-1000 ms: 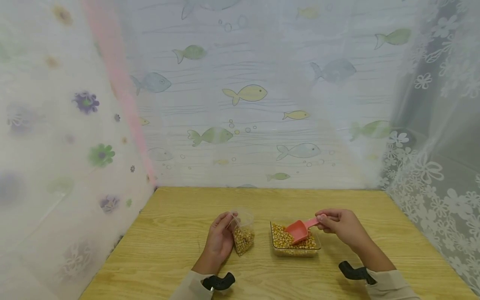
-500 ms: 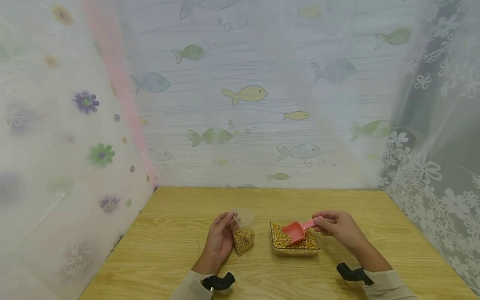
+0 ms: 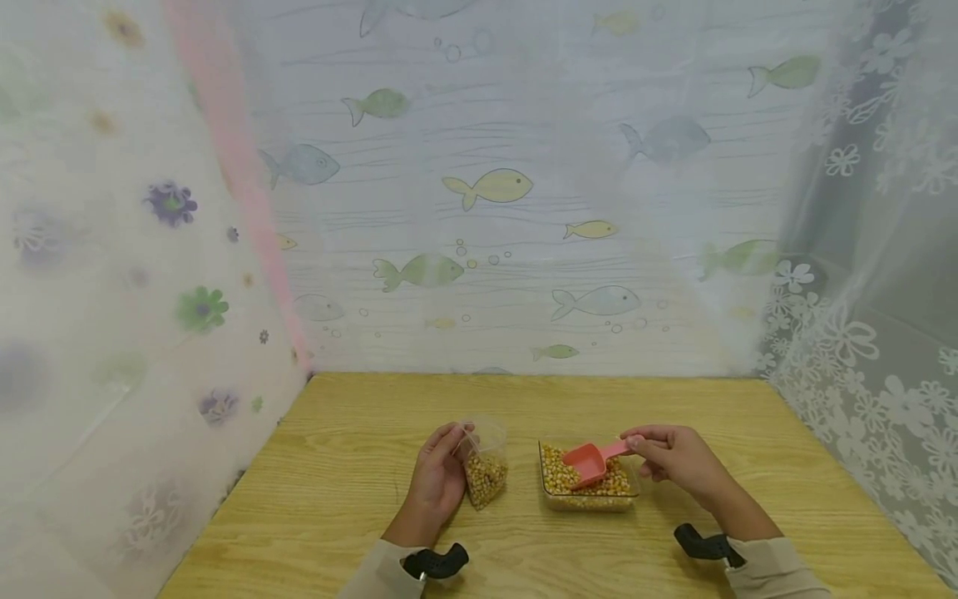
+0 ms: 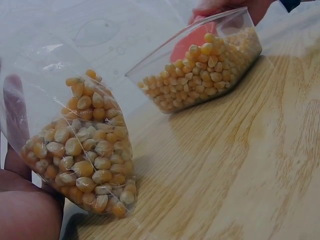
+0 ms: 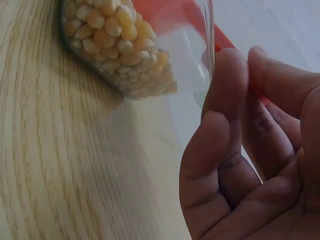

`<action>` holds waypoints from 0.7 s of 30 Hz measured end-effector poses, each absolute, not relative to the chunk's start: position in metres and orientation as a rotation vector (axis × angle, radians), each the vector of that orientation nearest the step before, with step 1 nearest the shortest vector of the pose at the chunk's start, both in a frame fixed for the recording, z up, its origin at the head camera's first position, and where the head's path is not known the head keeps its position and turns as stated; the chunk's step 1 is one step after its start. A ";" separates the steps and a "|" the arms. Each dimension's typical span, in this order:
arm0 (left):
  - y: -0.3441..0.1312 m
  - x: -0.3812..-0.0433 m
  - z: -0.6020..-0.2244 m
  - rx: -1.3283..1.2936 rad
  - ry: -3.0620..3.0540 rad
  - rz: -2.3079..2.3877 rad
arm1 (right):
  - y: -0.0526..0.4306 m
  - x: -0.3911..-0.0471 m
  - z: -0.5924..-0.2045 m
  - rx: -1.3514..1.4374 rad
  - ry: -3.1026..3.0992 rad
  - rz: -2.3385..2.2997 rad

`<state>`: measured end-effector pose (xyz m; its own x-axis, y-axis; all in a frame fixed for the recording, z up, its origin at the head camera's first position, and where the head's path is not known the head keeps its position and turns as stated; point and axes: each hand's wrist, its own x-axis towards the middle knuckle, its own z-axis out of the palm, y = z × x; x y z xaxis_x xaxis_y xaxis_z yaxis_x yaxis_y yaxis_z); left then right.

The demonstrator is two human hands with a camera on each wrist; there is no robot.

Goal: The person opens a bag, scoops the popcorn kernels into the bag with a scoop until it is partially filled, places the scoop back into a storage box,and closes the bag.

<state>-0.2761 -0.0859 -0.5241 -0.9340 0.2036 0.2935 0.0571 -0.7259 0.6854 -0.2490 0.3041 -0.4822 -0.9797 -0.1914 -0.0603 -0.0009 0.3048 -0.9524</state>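
Observation:
My left hand (image 3: 440, 474) holds a clear plastic bag (image 3: 486, 474) by its upper edge, with corn kernels (image 4: 90, 155) filling its lower part. To the right stands a clear rectangular container (image 3: 590, 502) of yellow corn kernels (image 3: 557, 474). My right hand (image 3: 684, 462) pinches the handle of a pink scoop (image 3: 586, 464) between thumb and fingers. The scoop's bowl lies tilted in the kernels, its front edge among them. In the right wrist view the red handle (image 5: 225, 42) runs over the container's rim to the fingertips.
Both items are on a wood-grain table (image 3: 337, 499). A translucent curtain with fish prints (image 3: 479, 249) hangs behind it, and flower-print sheets (image 3: 150, 333) close off the sides. Each wrist carries a black camera mount (image 3: 441, 562).
The right hand and the scoop have shifted slightly left and down into the kernels. The left hand and the bag have stayed in place.

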 end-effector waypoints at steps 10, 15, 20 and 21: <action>-0.086 -0.277 -0.524 0.564 1.140 2.784 | 0.309 -0.249 -0.481 -0.404 2.567 -1.558; -0.087 -0.277 -0.524 0.579 1.132 2.782 | 0.308 -0.248 -0.481 -0.484 2.604 -1.531; -0.086 -0.277 -0.526 0.577 1.122 2.795 | 0.306 -0.249 -0.483 -0.470 2.651 -1.507; -0.086 -0.278 -0.526 0.575 1.122 2.798 | 0.305 -0.249 -0.483 -0.459 2.664 -1.506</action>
